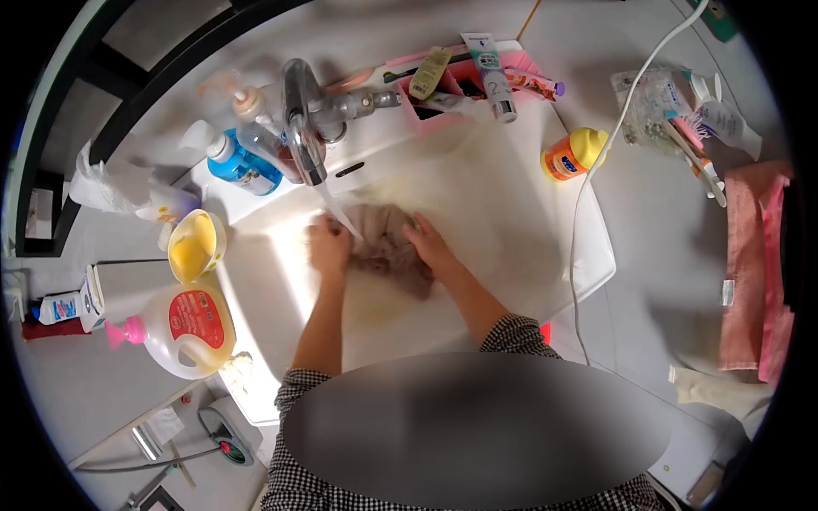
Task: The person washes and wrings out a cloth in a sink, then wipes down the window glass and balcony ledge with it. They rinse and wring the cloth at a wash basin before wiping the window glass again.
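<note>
A wet grey-brown cloth (388, 243) lies bunched in the white sink (520, 247), under water running from the metal faucet (302, 119). At the cloth's left edge my left hand (329, 244) is closed, its fingers curled against the fabric beside the stream. On the cloth's right side rests my right hand (428, 243), its fingers apart and pressed lightly on the fabric. Cloudy water surrounds the cloth.
Blue soap bottle (243, 166) and a clear pump bottle (264, 136) stand left of the faucet. A pink organizer (426, 115) holds tubes. Orange-yellow bottle (575, 155) is on the right rim. A yellow bowl (194, 247) and large jug (183, 332) sit left; a white cord (576, 255) crosses the right.
</note>
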Available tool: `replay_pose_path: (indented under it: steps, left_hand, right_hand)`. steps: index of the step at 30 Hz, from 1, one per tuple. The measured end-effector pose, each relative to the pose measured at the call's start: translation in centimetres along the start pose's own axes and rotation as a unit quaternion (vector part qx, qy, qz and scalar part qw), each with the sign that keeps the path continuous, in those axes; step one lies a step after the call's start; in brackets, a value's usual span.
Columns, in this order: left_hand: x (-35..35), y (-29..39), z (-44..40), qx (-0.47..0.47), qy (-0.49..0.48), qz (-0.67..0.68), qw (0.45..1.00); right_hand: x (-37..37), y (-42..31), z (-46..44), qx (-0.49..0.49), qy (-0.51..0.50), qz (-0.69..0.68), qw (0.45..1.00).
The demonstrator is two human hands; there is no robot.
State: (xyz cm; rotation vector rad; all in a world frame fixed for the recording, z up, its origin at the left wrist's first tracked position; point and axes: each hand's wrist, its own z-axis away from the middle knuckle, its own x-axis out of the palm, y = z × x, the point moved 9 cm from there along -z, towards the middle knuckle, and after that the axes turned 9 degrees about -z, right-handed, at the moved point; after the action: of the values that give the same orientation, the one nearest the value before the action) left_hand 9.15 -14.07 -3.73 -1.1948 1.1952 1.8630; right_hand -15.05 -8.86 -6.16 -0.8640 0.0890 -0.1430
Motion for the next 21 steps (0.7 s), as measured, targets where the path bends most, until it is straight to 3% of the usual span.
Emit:
replay_pose_path:
  steps: [1, 2, 3, 4, 5, 7, 9, 10, 11, 12, 13, 15, 16, 18, 20, 21]
  left_hand:
    - [4.1, 1.5, 0.5, 0.033, -0.145, 0.192, 0.97]
    - [5.4, 2.6, 2.1, 0.014, -0.103, 0.177, 0.979]
    - [2.1, 7.2, 5.6, 0.016, -0.173, 0.182, 0.968]
    - [-0.8, 10.0, 7.9, 0.11, -0.002, 0.2, 0.974]
    - [-1.0, 11.9, 9.8, 0.121, -0.038, 0.203, 0.971]
    - [-1.0, 13.0, 11.7, 0.171, -0.006, 0.187, 0.967]
    - [-1.2, 12.1, 10.9, 0.213, 0.07, 0.181, 0.957]
    - [-1.7, 9.8, 9.0, 0.15, 0.054, 0.136, 0.978]
    - [-2.6, 7.1, 6.9, 0.085, 0.038, 0.09, 0.992]
    - [-3.3, 3.6, 5.0, 0.028, 0.051, 0.151, 0.987]
    - [-6.7, 2.3, 4.0, 0.058, 0.152, 0.043, 0.986]
    - [-10.9, 0.0, 4.0, 0.071, 0.203, 0.04, 0.976]
    - [-12.1, -0.2, 4.8, 0.082, 0.21, 0.003, 0.974]
    - [-11.4, -1.8, 5.5, 0.092, 0.179, -0.035, 0.979]
    - [-5.4, -4.8, 5.8, 0.145, 0.05, -0.1, 0.983]
    - [-5.3, -3.9, 7.5, 0.125, 0.018, -0.124, 0.984]
  right_hand:
    - [0.6, 0.4, -0.1, 0.041, -0.008, -0.072, 0.997]
    - [1.4, 0.4, -0.3, 0.061, -0.04, -0.151, 0.986]
    - [2.1, 0.5, -0.5, 0.086, -0.068, -0.227, 0.968]
    - [2.1, 0.5, -0.6, 0.091, -0.116, -0.307, 0.94]
    - [1.9, 0.8, -0.6, 0.098, -0.161, -0.384, 0.904]
    - [0.8, 0.2, -3.1, -0.167, -0.25, -0.16, 0.94]
    - [-0.3, -1.0, -1.3, -0.041, -0.154, -0.197, 0.967]
    - [-0.9, -1.7, 0.0, 0.02, -0.101, -0.223, 0.969]
    - [-1.8, -2.7, -0.4, -0.013, -0.068, -0.144, 0.987]
    - [-2.7, -3.8, -0.9, -0.046, -0.034, -0.066, 0.996]
    - [-4.4, -7.0, -0.3, -0.147, -0.006, 0.08, 0.986]
    - [-7.1, -10.4, -0.1, -0.169, 0.005, 0.099, 0.981]
    - [-7.2, -11.0, -0.5, -0.177, 0.025, 0.244, 0.953]
    - [-6.9, -11.6, -1.3, -0.185, 0.065, 0.515, 0.835]
    - [-3.9, -11.9, -0.1, -0.295, 0.118, 0.631, 0.708]
    - [-1.8, -11.5, 1.0, -0.345, 0.143, 0.678, 0.633]
